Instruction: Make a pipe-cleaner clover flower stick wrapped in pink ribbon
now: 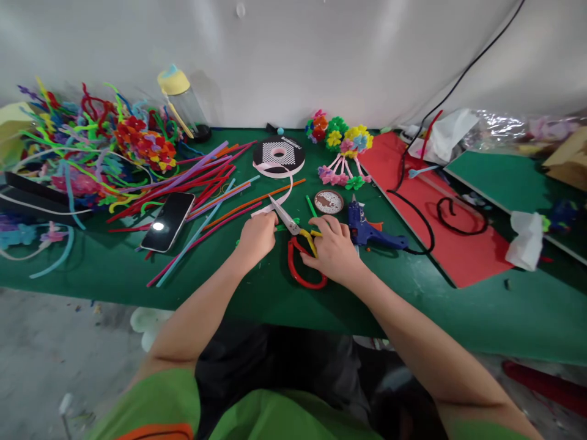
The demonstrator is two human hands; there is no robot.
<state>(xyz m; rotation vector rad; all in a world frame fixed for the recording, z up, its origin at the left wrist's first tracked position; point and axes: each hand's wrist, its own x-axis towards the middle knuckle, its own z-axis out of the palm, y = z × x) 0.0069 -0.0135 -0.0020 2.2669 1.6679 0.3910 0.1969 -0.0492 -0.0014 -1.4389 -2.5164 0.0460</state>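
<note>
**A:** Starting at the left: the heap of pipe cleaners [92, 143] spills toward the phone [167, 221], which lies face up on the counter [257, 293] among loose stems [206, 192]. A sweep of the forearm could drag those stems over the phone and nudge it toward the near edge.

**B:** And the hands?

**A:** The left hand [257, 237] is curled shut, knuckles up, and seems to pinch a short green stem [281, 227] just beside the scissors [293, 229]. The blades point up and left, right past those fingers, which I'd call the main risk. If the blades close while the fingers sit that near, they could get nicked, or the cut could land in the wrong spot.

**B:** Is the right hand gripping the scissors?

**A:** I cannot tell. The right hand [334, 250] lies over the red and yellow handles, fingers loosely bent, but whether any finger is through a loop is hidden. With a loose hold the scissors could twist on the counter.

**B:** Further right?

**A:** The blue glue gun [367, 232] rests just beside that hand, its black cable [415, 214] looping across the red board [426, 220]. I can't see whether the gun is hot. A snag on the cable could pull its nozzle against the wrist.
</note>
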